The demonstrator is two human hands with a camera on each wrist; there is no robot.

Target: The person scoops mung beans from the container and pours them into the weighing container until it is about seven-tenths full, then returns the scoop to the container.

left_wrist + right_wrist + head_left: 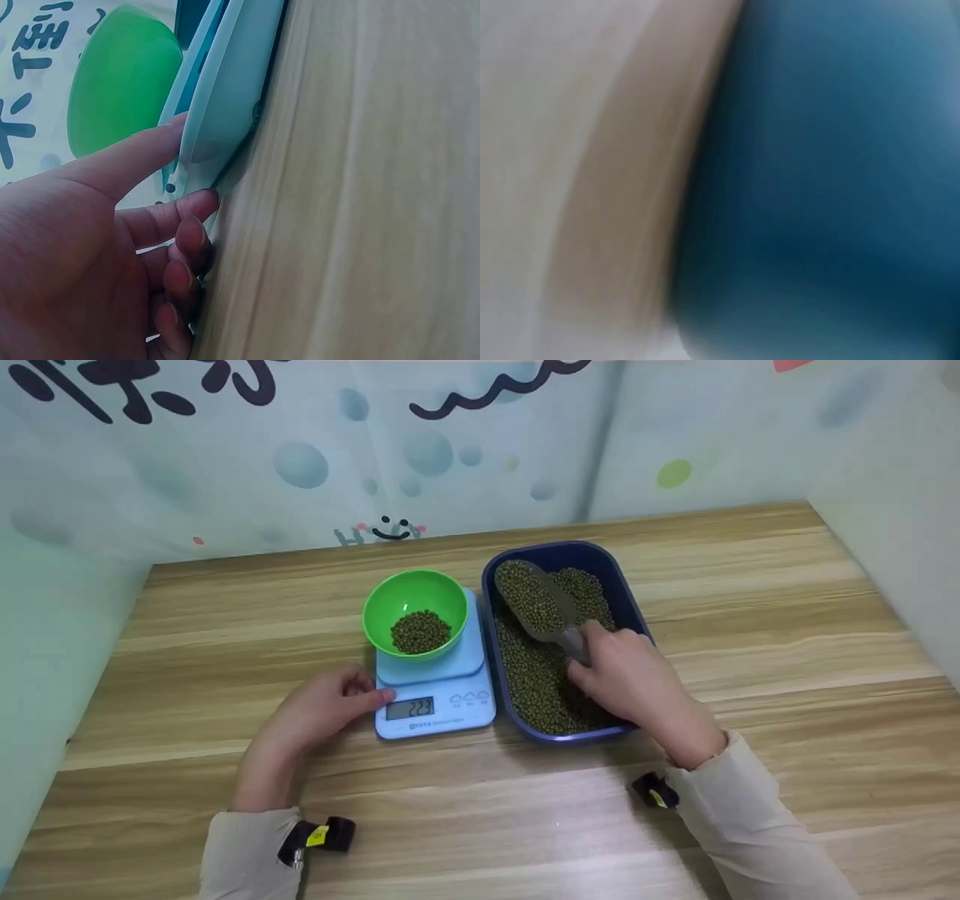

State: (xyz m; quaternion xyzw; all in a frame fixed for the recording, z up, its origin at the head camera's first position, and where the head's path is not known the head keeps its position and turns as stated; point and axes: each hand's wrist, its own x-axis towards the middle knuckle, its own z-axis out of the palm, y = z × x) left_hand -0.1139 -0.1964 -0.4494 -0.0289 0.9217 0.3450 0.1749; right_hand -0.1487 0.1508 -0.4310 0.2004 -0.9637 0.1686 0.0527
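Note:
My right hand (630,671) grips the handle of a clear scoop (569,643), its bowl heaped with small green-brown beans that look like mung beans (531,598). The scoop lies over a dark blue tub (568,737) of the same beans. A light blue kitchen scale (442,725) stands just left of the tub, its display reading what looks like 223. On its plate sits a green bowl (385,592) with a small heap of beans (421,632). My left hand (322,709) holds the scale's left edge, thumb on top and forefinger at the side, other fingers curled (184,277).
The wooden table (465,817) runs back to a printed backdrop (480,450) behind the tub and scale. Pale side panels border it at left and right. Blurred tub wall (825,165) fills much of the right wrist view.

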